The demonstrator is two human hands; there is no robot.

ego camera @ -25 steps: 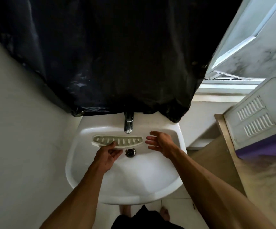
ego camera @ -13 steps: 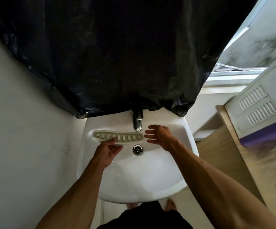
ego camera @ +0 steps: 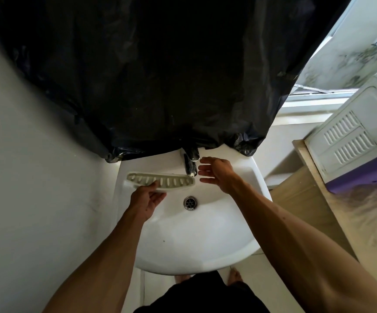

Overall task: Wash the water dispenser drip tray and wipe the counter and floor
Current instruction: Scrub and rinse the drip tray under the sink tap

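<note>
Two hands work over the white sink [ego camera: 239, 242]: our left hand [ego camera: 145, 201] grasps the slotted drip tray [ego camera: 160, 181] by its near edge, at the basin's back left. Our right hand [ego camera: 217, 175] hangs beside the tap [ego camera: 191, 164], fingers [ego camera: 205, 171] spread, touching nothing, with free basin around the drain [ego camera: 190, 202].

Both forearms are bare, with no sleeves, watch or rings showing. A dark black garment [ego camera: 202, 297] covers the lower body, and both feet [ego camera: 234, 276] are bare.
</note>
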